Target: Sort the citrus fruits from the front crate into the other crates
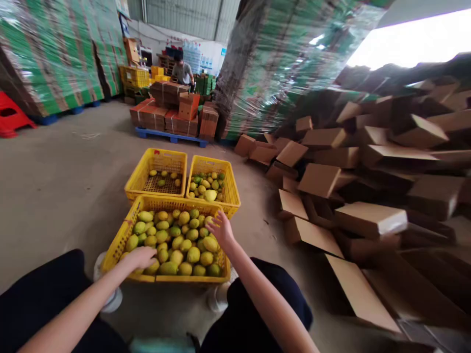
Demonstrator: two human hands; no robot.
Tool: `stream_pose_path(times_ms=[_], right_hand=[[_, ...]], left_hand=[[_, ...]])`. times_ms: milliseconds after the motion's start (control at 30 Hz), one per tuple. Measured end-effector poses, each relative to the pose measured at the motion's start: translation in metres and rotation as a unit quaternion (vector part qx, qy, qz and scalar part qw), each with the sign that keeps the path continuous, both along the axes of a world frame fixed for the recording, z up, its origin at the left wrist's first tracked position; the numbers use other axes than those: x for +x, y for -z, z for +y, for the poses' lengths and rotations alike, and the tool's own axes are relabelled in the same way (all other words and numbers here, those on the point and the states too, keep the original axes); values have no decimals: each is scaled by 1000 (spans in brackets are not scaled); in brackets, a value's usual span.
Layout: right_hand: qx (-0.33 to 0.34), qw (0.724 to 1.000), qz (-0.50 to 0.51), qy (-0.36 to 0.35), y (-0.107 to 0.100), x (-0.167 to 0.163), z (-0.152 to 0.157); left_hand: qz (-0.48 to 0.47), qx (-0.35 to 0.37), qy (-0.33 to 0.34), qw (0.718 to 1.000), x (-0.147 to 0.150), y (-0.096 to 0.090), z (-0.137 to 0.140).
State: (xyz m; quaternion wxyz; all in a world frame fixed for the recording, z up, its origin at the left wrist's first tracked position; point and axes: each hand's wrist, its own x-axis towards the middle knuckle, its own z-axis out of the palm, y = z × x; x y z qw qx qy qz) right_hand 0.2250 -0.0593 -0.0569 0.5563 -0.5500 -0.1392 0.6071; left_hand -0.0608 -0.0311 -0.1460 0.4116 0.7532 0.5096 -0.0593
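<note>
A yellow plastic crate (117, 245) full of yellow and green lemons (176, 242) stands between my knees. My left hand (142, 258) rests over the lemons at the crate's near left, fingers stretched out to the right; its underside is hidden. Over the right rim is my right hand (221, 229), its fingers apart with nothing in them. Beyond stand two more yellow crates. The left crate (135, 179) has several lemons on its floor; the right crate (231, 184) holds more. A larger-looking bright lemon (210, 195) shows at its near side; I cannot tell whether it touches the others.
Loose cardboard boxes (368, 218) pile up on the right. Flattened cartons lie on a blue pallet (171, 137) ahead. Wrapped green stacks (55, 54) rise on both sides. A red plastic stool (13, 116) stands far left. Another person (183, 72) works at the back.
</note>
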Motion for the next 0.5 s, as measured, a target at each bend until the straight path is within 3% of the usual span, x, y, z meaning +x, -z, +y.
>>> stream_pose_path(times_ms=[33,100,167,267,367,500], right_hand=[[-21,999,-10,-26,3,-6,0],[-71,991,-16,-109,12,-29,-12],[-97,975,-13,-198,21,-55,-34],[-81,955,-42,-281,32,-79,-63],[-67,956,-66,-279,38,-74,-67],[-42,977,-68,-199,42,-43,-53]], left_hand=[[96,18,64,993,-1,-2,1],[190,24,115,975,-6,-5,2],[212,19,105,971,-13,-6,0],[227,9,79,971,-24,0,-4],[233,-3,66,970,-30,9,-8],[226,-11,43,973,-28,20,-7]])
